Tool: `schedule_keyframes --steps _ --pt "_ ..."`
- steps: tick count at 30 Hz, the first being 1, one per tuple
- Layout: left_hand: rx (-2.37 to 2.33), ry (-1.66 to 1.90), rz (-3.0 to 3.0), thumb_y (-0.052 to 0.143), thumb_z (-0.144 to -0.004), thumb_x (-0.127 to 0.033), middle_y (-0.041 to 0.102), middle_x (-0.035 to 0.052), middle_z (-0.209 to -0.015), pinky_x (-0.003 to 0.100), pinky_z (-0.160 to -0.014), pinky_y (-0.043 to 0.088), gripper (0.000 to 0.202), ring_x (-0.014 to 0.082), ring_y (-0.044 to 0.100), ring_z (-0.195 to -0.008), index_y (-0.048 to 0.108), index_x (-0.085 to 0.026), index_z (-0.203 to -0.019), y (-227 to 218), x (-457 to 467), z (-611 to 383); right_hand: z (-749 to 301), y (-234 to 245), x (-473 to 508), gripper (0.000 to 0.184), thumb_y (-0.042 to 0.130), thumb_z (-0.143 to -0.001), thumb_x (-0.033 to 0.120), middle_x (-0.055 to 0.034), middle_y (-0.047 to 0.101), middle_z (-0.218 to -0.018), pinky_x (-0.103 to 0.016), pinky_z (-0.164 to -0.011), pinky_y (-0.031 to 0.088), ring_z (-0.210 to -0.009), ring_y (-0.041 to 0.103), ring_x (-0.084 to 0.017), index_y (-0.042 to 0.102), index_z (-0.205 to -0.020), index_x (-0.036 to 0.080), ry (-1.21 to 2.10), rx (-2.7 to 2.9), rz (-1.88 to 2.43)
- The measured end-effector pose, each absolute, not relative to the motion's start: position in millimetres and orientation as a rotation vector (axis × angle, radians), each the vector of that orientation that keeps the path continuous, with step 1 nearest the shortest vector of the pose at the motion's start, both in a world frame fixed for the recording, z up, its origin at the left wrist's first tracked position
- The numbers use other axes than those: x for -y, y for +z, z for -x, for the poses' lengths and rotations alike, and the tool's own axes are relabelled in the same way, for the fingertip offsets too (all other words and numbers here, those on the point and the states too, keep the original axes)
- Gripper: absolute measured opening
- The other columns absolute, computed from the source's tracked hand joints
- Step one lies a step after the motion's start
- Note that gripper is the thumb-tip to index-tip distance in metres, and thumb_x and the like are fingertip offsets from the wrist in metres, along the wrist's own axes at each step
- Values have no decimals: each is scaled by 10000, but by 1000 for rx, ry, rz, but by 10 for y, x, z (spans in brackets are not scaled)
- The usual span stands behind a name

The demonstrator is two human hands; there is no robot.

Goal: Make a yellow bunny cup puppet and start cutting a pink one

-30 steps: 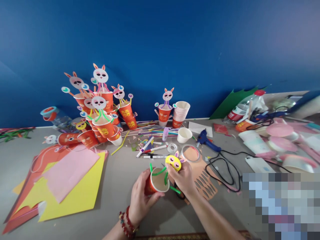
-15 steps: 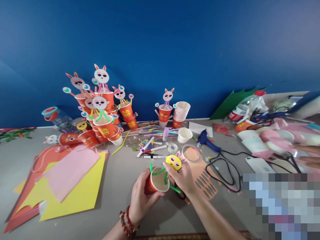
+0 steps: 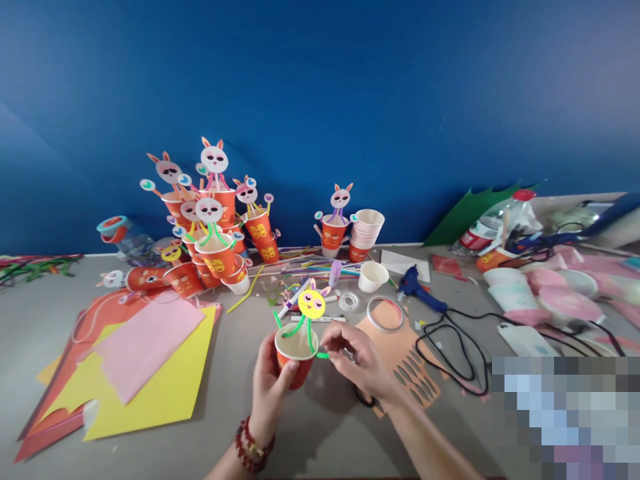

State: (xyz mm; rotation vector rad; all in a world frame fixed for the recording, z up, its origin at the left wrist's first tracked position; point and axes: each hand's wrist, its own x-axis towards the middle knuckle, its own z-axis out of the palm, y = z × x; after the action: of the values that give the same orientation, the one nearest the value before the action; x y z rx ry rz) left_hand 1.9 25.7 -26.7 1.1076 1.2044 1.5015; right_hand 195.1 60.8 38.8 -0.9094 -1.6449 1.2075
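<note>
My left hand (image 3: 269, 385) is wrapped round an orange paper cup (image 3: 295, 353), held upright a little above the grey table (image 3: 240, 413). A yellow bunny face (image 3: 312, 303) stands above the cup on green pipe-cleaner stems (image 3: 306, 331). My right hand (image 3: 354, 357) is beside the cup on its right, with fingertips pinching the green pipe-cleaner end (image 3: 323, 355) that sticks out at the rim.
A pile of finished bunny cups (image 3: 215, 227) stands at the back left, and one bunny cup (image 3: 334, 230) beside stacked cups (image 3: 364, 230) behind. Yellow and pink paper (image 3: 145, 360) lies left. A glue gun (image 3: 417, 287) with black cable, tape rolls (image 3: 384, 312) and markers lie close.
My left hand has turned the cup upright and lifted it slightly left. My right hand has let go of the yellow face and now pinches the green arm at the rim.
</note>
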Motion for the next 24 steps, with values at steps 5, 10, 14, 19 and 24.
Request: schedule_keyframes --steps 5,10,14,19,24 --pt "-1185 1494 -1102 732 -820 -422 692 115 -1200 381 -921 553 505 273 677 -1065 568 -194 -1241 -252 -250 -16 -1921 387 -610 172 598 -800 122 -6 608 -815 -232 -635 463 -682 556 -135 645 -945 201 1169 1799 845" --pt "-1152 1505 -1106 744 -812 -422 678 112 -1230 377 -925 553 538 275 674 -1083 543 -208 -1263 -278 -236 -32 -1926 380 -631 62 632 -840 187 -4 600 -786 -243 -646 467 -691 563 -146 641 -898 206 1120 1845 841" --pt "-1111 1509 -1172 739 -819 -411 623 133 -1334 400 -972 538 616 300 646 -1171 480 -223 -1345 -267 -211 -63 -1941 360 -643 68 623 -830 172 -3 603 -787 -237 -651 471 -694 565 -144 641 -888 201 1114 1807 849" --pt "-1164 1481 -1257 727 -839 -367 579 162 -1394 426 -1018 519 651 319 606 -1244 434 -219 -1401 -304 -196 -63 -1959 320 -666 96 597 -848 174 -27 631 -859 -249 -678 490 -766 603 -165 637 -930 200 1143 1758 865" --pt "-1299 1506 -1380 769 -799 -357 552 175 -1414 478 -1054 493 701 344 564 -1291 440 -208 -1399 -378 -172 -23 -1957 284 -660 202 624 -844 188 -50 668 -973 -277 -758 531 -849 649 -184 630 -1044 208 1204 1704 888"
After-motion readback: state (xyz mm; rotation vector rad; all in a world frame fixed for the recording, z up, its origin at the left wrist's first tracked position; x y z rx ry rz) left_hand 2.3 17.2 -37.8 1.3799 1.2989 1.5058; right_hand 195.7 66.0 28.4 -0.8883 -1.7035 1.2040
